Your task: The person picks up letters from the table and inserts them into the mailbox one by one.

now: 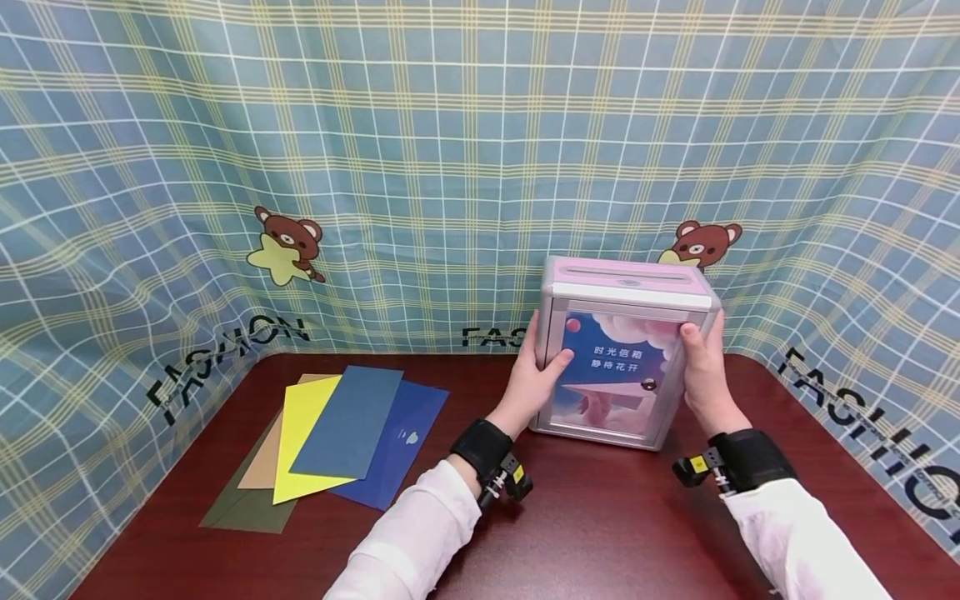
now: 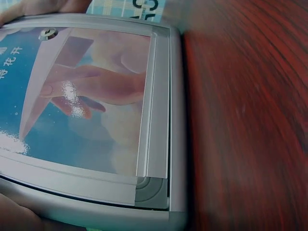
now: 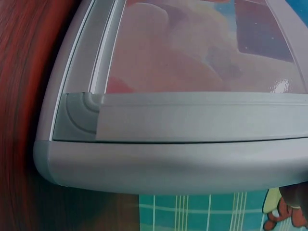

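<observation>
A silver-framed letter box [image 1: 611, 333] stands upright at the right of the table, slightly turned. Its pink top has a long slot [image 1: 628, 273], and a small round lock [image 1: 648, 384] sits on its picture front. My left hand [image 1: 527, 385] grips the box's left side, thumb over the front frame and fingers along the side. On the opposite side my right hand [image 1: 707, 375] holds it the same way, thumb on the front edge. In the left wrist view the box's lower corner [image 2: 159, 192] lies close to the table; the right wrist view shows another lower corner [image 3: 77, 115].
Left of the box, several overlapping envelopes lie on the dark red table [image 1: 570, 533]: blue-grey [image 1: 348, 425], yellow [image 1: 300, 417], dark blue [image 1: 412, 429], tan [image 1: 260, 467] and olive [image 1: 251, 512]. A plaid curtain [image 1: 450, 208] hangs behind and at both sides.
</observation>
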